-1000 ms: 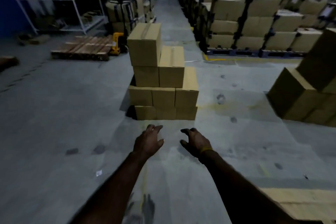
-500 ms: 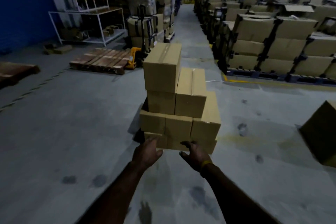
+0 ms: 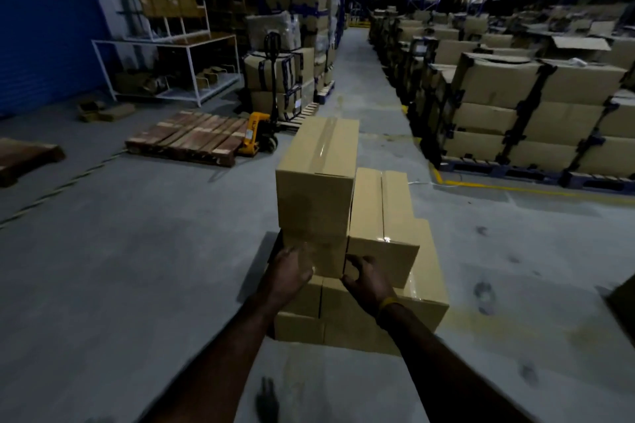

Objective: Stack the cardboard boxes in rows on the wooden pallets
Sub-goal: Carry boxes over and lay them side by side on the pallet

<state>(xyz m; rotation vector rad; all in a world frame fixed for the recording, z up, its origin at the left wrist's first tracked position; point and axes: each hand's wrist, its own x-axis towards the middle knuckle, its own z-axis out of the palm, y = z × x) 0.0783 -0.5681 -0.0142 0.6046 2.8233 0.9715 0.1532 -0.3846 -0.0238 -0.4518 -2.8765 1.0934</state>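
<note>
1. Left hand [image 3: 287, 276] and right hand [image 3: 369, 280] were pressed against either side of a middle box [image 3: 318, 256] in the floor stack [image 3: 419, 299]; whether the fingers had closed into a real grip could not be told.
2. Top box [image 3: 318, 182] sat directly on it. Risk: pulling the middle box out would likely topple the top one.
3. Empty wooden pallet [image 3: 192, 137] lay well apart, left; a long carry risked a slipping hold.

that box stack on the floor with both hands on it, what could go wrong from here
1. The left hand and right hand are on a lower box, with the top box resting on it. Pulling it could topple the top box.
2. The stepped stack beside it touches this box and may shift.
3. Dim light hides edges, so a grip could slip.
</note>
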